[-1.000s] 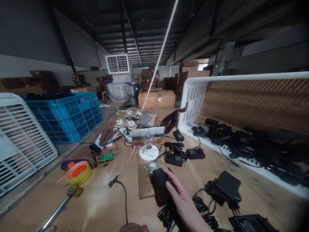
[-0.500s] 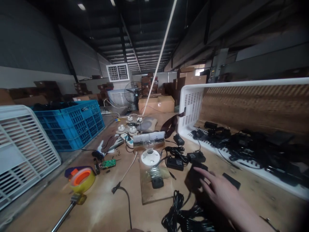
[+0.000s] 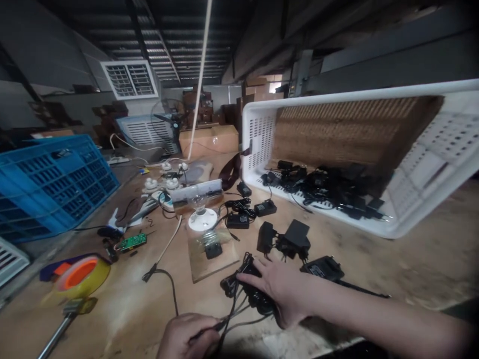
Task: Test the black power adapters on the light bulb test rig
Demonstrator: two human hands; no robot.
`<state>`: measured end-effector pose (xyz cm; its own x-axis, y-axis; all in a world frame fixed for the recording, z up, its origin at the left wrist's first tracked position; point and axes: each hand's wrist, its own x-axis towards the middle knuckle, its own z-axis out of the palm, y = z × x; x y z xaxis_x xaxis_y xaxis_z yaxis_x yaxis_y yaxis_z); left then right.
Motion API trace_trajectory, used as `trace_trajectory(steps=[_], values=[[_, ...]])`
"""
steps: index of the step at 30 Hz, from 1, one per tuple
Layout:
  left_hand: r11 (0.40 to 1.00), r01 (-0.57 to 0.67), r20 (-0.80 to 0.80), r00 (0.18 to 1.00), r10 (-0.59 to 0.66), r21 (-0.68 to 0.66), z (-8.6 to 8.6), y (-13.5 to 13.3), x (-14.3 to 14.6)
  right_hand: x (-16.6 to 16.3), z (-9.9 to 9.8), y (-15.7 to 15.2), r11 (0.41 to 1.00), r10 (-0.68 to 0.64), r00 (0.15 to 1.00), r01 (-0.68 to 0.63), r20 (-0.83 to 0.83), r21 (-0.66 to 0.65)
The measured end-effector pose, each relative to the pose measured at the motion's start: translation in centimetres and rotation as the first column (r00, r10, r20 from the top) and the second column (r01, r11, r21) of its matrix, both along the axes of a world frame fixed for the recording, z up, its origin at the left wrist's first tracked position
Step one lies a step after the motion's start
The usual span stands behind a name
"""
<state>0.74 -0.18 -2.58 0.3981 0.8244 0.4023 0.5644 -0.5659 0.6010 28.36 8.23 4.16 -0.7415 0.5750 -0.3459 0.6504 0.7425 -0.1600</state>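
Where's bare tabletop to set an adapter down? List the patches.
Free: the wood right of the flat black adapter, below the tipped white crate; also between the tape roll and the loose cord. Crowded: around the bulb holder, and where both hands, left hand and right hand, work the tangled cables.

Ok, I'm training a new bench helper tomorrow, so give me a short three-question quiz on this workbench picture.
1. True or false: the right hand rests on a black adapter with a tangle of cord.
2. What does the left hand pinch? A) a black cable B) the tape roll C) the green circuit board
3. Fill in: the white basket lies tipped on its ____, with black adapters inside.

Key: 1 true. 2 A. 3 side.
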Motion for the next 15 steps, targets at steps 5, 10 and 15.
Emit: trace_trajectory(steps=[5,10,15], values=[[0.991,-0.131,0.079,0.988,0.132,-0.027,0.1,-0.3,-0.2,1.5,0.7,-1.6,0.987,-0.155,0.924,0.162,-0.350,-0.011],[0.960,-0.241,0.074,0.965,0.254,-0.144,-0.7,-0.4,-0.9,8.5,3.5,-4.6,0.798,-0.423,0.447,0.596,-0.788,-0.090],[0.917,-0.294,-0.005,0.953,0.304,-0.268,-2.6,0.1,-2.4,18.3,8.0,-12.0,0.264,-0.377,-0.481,0.763,-0.791,-0.590]])
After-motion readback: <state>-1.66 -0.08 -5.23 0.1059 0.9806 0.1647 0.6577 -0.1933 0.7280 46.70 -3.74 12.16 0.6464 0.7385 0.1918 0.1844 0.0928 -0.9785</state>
